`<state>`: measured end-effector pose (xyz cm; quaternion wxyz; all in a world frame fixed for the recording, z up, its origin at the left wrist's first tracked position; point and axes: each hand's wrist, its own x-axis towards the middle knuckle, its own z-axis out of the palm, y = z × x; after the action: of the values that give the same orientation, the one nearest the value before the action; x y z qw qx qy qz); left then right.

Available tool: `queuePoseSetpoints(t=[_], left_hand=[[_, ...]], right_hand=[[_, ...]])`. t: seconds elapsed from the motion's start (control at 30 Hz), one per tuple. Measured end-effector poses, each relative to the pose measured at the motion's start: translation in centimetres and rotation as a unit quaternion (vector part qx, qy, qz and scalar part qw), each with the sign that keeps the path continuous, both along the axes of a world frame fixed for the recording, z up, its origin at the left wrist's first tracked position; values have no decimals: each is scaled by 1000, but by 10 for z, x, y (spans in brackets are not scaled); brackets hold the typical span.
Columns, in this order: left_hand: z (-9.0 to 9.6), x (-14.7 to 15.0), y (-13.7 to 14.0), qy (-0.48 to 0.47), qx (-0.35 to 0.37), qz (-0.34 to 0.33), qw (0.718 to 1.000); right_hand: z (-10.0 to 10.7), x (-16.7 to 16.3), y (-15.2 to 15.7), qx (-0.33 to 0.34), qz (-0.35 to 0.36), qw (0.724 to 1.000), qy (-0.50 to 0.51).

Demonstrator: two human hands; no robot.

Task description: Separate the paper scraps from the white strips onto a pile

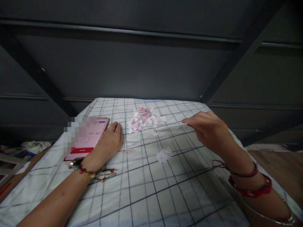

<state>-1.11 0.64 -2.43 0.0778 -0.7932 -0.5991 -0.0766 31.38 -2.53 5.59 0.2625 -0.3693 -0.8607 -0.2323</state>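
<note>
My left hand lies flat on the checked cloth with its fingers stretched out, against the right edge of a pink phone. The phone's screen reads 15:52. At the right, my right hand is raised over the cloth, thumb and fingers pinched together. A thin pale stick-like tool seems to run left from its fingertips; its exact kind is too faint to make out. It points at a heap of torn paper scraps, white and pinkish red. Nearer to me lies a smaller cluster of whitish scraps.
A white cloth with dark grid lines covers the table. Dark panels with metal bars rise right behind its far edge. Low at the left stands a pale frame beside a crumpled bundle. Wooden floor shows at the right.
</note>
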Motion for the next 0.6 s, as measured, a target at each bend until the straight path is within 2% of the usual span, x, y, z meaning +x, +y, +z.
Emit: queuePoseSetpoints(t=[0.2, 0.33, 0.6], left_hand=[[-1, 0, 1, 3, 12, -11, 1000], [-1, -2, 2, 1, 14, -12, 1000], [-4, -2, 1, -1, 31, -15, 999]], right_hand=[[1, -14, -8, 25, 88, 996, -2], [3, -12, -9, 36, 86, 995, 24], [7, 0, -8, -53, 80, 995, 6]])
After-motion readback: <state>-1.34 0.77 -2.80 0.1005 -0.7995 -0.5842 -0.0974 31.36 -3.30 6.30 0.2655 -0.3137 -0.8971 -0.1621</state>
